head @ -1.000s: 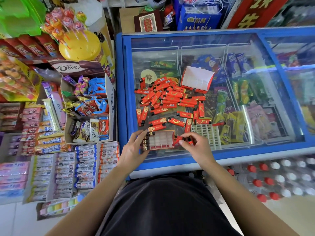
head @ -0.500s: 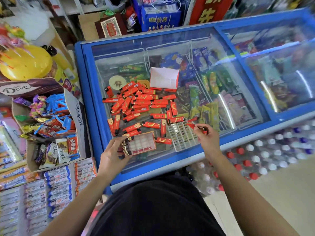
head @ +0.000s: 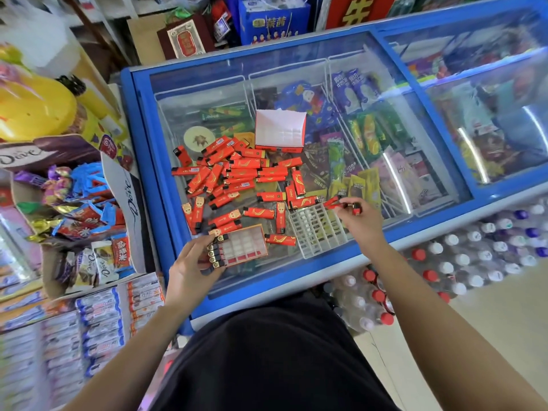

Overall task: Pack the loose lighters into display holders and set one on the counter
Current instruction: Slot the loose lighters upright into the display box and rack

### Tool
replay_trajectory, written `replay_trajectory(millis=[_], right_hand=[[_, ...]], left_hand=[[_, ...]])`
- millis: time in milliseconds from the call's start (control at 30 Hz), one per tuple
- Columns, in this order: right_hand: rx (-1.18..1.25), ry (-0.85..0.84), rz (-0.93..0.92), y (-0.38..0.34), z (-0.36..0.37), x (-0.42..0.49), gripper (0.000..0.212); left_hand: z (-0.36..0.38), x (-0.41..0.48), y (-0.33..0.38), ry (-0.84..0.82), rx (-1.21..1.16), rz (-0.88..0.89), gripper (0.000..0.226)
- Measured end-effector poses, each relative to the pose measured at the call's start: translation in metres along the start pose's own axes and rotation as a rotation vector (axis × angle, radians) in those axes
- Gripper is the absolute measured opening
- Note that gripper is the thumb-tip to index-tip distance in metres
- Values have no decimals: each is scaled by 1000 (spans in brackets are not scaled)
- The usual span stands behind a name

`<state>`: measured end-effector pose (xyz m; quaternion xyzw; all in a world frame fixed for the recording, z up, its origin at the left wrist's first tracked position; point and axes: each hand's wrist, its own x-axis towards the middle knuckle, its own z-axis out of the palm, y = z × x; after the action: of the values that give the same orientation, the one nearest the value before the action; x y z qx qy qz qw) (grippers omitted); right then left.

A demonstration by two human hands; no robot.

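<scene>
Spread in a loose heap over the sliding glass lid (head: 184, 120) of the blue chest freezer: small red plastic lighters with black caps (head: 237, 173), mostly flat on their sides. Nearest the body, a shallow red cardboard display holder (head: 246, 244) with a white gridded insert, filled only along its left edge by a row of upright lighters (head: 215, 253). Just to its right, a bare white plastic grid tray (head: 317, 229). Beyond the heap, a second red-and-white holder with a raised flap (head: 280, 132), apparently unfilled.

Steadies the near holder with the left hand (head: 189, 268), fingers curled round its left end and the filled row. Pinches slim red lighters (head: 335, 202) in the right hand (head: 360, 223), fingers closed on them above the far corner of the white grid tray. Two, by the look of it, though hard to count.

Probably light, rigid and smooth-sided, so apt to slip from a loose pinch or skate on the glass. Best taken across the narrow body near the middle, thumb against forefinger, then turned cap-up and lowered straight into a cell.

Expect some flex from the holder's thin card. Support it from underneath or by both short walls, and keep it level on the way to the counter to avoid tipping the row out.
</scene>
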<state>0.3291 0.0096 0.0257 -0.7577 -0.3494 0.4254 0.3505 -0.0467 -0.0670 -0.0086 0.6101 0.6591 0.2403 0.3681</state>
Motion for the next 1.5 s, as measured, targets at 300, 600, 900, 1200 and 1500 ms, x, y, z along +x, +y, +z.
replay_trajectory(millis=[300, 600, 900, 1200, 1500], right_hand=[[-354, 165, -123, 4, -7, 15, 15], [-41, 174, 25, 5, -4, 12, 9], [-68, 188, -35, 8, 2, 12, 8], [-185, 147, -75, 3, 24, 16, 16], [163, -126, -4, -11, 33, -41, 28]], left_hand=[[0, -1, 1, 11, -11, 5, 72], [0, -1, -1, 21, 4, 39, 74], [-1, -1, -2, 10, 11, 31, 76], [0, 0, 4, 10, -17, 13, 72], [9, 6, 14, 10, -53, 9, 71]])
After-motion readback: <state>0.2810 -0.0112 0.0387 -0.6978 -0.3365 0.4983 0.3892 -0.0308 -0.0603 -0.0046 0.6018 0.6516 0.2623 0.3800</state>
